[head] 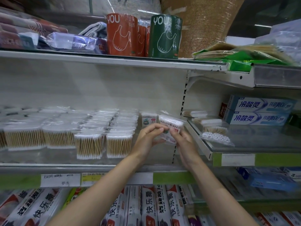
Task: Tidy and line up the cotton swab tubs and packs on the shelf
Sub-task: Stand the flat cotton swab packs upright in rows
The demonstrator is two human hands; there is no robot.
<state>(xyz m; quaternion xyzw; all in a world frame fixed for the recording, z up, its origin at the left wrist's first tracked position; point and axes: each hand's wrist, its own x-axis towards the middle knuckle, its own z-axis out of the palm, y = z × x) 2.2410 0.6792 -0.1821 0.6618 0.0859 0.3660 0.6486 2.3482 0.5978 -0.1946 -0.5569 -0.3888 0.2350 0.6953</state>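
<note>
Both my hands hold one clear pack of cotton swabs (171, 123) with a red-and-white label, at the right end of the middle shelf (65, 166). My left hand (149, 137) grips its left side, thumb underneath. My right hand (180, 140) pinches its lower right part. The pack is tilted, its white tips up. Behind it stands a labelled swab tub (148, 119). To the left, rows of wooden-stick swab packs (104, 142) stand upright in lines reaching the shelf's back.
On the right glass shelf (260, 144) lie loose swab packs (215, 134) and toothpaste boxes (259, 111). Red and green bag rolls (164, 36) stand on the top shelf. Plastic wrap boxes (146, 206) fill the shelf below. A slotted upright (183, 101) divides the bays.
</note>
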